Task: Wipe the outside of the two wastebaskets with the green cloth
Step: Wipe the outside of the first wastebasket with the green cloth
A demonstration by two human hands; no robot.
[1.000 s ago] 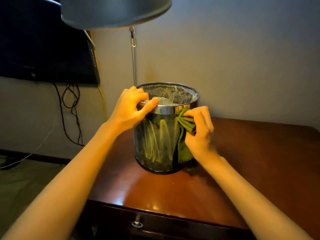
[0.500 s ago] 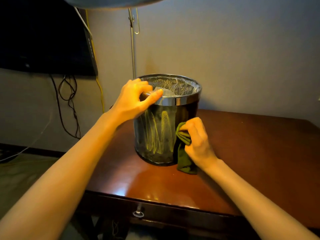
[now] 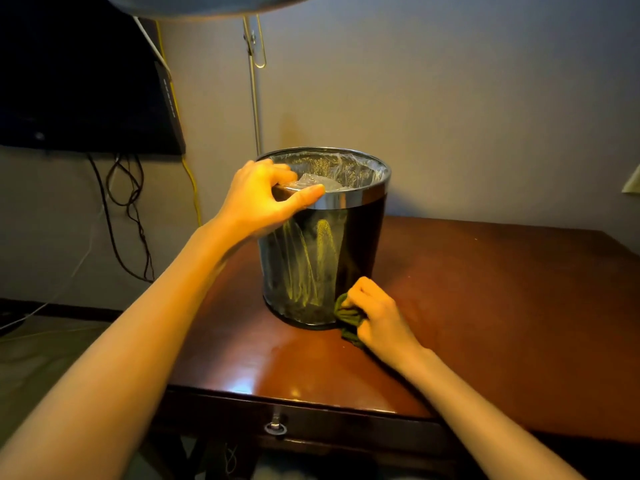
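A dark round wastebasket (image 3: 322, 268) with a chrome rim and a clear plastic liner stands upright on the brown wooden table (image 3: 485, 306). My left hand (image 3: 263, 199) grips its rim on the near left side, thumb outside and fingers over the edge. My right hand (image 3: 377, 317) holds the bunched green cloth (image 3: 348, 318) pressed against the basket's lower right side, right at its base where it meets the table. Only one wastebasket is in view.
A lamp shade (image 3: 207, 1) hangs at the top, with its thin metal pole (image 3: 255, 98) behind the basket. A dark screen (image 3: 83, 81) with dangling cables (image 3: 128, 209) hangs on the left wall. The table has a front drawer with a ring pull (image 3: 275, 427).
My right hand has slid the green cloth down the basket's right side, from just under the rim to the base. My left hand has kept its grip on the rim.
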